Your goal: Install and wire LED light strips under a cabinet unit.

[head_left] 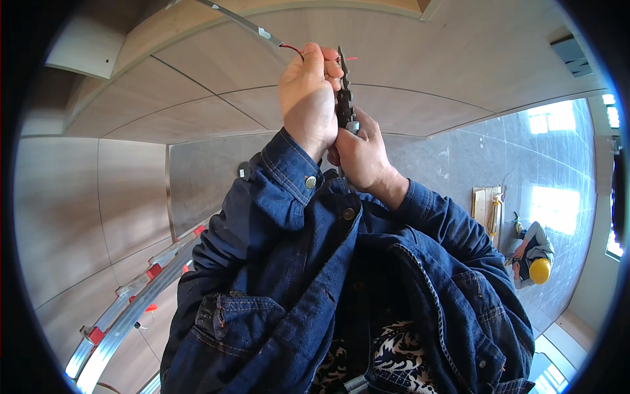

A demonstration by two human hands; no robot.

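My right hand (364,154) is wrapped round the handles of dark wire-stripping pliers (345,105), whose notched jaws point up and away from me. A round pivot bolt shows just above my thumb. Pinched in the fingers of my left hand (307,95), close beside the jaws, is a thin red wire (292,47). It comes out of the end of a narrow metal strip (246,25) at the upper left. A short red wire end (352,58) sticks out on the far side of the jaws. My left fingertips are partly hidden, and the handles lie inside my right hand.
Wood-coloured panels (190,118) rise in front of me and at the left. An aluminium ladder (141,295) with red fittings stands at the lower left. Far below on the grey tiled floor (459,164), a person in a yellow helmet (539,270) crouches near a wooden board (482,203).
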